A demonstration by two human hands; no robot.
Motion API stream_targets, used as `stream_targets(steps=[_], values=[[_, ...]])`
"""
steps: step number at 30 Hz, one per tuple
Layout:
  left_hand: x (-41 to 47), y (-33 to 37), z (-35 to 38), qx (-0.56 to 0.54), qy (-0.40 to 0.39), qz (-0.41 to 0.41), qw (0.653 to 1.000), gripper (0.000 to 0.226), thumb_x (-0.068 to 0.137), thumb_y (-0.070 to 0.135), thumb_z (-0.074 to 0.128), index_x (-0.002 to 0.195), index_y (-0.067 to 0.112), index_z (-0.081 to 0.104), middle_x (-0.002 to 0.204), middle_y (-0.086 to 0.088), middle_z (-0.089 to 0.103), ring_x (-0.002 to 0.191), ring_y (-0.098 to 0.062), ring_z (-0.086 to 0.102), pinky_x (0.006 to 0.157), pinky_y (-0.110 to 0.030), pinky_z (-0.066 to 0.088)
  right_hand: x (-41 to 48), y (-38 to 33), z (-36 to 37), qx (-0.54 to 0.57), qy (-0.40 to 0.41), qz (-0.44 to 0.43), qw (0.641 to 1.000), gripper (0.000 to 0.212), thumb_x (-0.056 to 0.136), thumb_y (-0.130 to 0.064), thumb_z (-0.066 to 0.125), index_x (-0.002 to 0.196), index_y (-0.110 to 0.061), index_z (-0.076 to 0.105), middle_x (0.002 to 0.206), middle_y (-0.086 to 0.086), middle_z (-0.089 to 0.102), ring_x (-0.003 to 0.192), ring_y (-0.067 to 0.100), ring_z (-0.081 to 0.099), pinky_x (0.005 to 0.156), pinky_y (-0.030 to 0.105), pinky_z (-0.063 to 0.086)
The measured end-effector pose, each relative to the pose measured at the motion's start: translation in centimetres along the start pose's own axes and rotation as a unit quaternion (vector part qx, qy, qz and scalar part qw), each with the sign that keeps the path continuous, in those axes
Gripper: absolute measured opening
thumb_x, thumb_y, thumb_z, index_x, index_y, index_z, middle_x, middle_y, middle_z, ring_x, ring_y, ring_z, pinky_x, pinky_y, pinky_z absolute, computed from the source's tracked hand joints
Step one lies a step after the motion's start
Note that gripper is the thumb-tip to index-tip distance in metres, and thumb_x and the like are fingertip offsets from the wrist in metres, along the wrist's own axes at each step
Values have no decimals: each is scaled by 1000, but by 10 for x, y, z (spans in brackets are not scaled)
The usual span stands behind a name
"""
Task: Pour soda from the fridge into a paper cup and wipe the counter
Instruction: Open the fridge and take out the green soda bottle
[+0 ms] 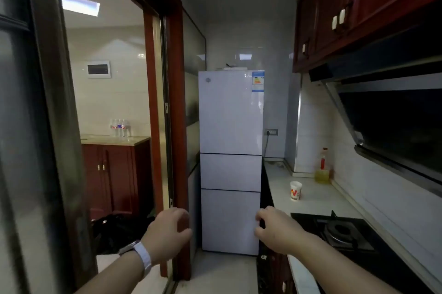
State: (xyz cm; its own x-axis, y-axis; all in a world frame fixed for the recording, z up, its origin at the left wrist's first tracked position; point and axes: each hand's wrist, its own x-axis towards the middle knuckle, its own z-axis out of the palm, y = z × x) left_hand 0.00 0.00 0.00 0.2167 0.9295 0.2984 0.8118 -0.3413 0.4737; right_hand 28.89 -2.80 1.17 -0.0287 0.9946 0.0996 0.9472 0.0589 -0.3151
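Note:
A white three-door fridge (230, 157) stands shut at the far end of a narrow kitchen. To its right runs a pale counter (318, 195), and on it stands a white paper cup (295, 190) with a red and yellow print. My left hand (168, 232), with a white watch band on the wrist, is held out in the air with loosely curled fingers and holds nothing. My right hand (277, 228) is likewise stretched forward, fingers loosely curled and empty. Both hands are well short of the fridge. No soda is visible.
A bottle of yellow oil (323, 169) stands against the counter's back wall. A black gas hob (339, 231) lies nearer on the counter, under a dark range hood (394, 121). A red-framed sliding glass door (167, 126) lines the left side.

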Motion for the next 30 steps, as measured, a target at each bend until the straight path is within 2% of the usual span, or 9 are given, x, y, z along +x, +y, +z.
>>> stream_targets(steps=[5, 8, 14, 19, 30], values=[[17, -27, 9, 22, -21, -18, 999, 44, 90, 46, 59, 131, 29, 54, 133, 12, 51, 124, -10, 46, 104, -29, 43, 23, -2, 19, -5, -44, 6, 999, 47, 91, -44, 46, 133, -25, 50, 133, -3, 50, 114, 18, 53, 96, 38, 47], [38, -40, 16, 7, -18, -27, 999, 44, 90, 47, 60, 130, 30, 54, 130, 12, 52, 120, -9, 47, 102, -29, 45, 49, -7, 24, 0, -40, 4, 999, 47, 91, -44, 46, 134, -25, 50, 133, -3, 49, 113, 19, 54, 96, 39, 47], [110, -91, 36, 23, -36, -3, 999, 49, 91, 48, 59, 134, 27, 52, 130, 10, 53, 119, -9, 49, 100, -26, 44, 115, -32, 46, -38, -40, -23, 998, 47, 94, -43, 45, 136, -23, 48, 136, -3, 47, 120, 20, 48, 96, 36, 43], [180, -142, 44, 43, -48, 16, 998, 55, 90, 56, 55, 138, 29, 49, 136, 10, 52, 126, -11, 46, 103, -30, 41, 192, -54, 62, -60, -58, -12, 996, 49, 95, -43, 45, 139, -22, 46, 140, -1, 45, 123, 20, 44, 97, 34, 40], [301, -199, 25, 56, -27, 61, 996, 54, 90, 57, 54, 138, 33, 48, 137, 13, 50, 130, -10, 42, 108, -30, 36, 307, -75, 57, -76, -31, 16, 997, 48, 94, -44, 43, 136, -23, 47, 133, -2, 47, 113, 18, 50, 93, 34, 44]])
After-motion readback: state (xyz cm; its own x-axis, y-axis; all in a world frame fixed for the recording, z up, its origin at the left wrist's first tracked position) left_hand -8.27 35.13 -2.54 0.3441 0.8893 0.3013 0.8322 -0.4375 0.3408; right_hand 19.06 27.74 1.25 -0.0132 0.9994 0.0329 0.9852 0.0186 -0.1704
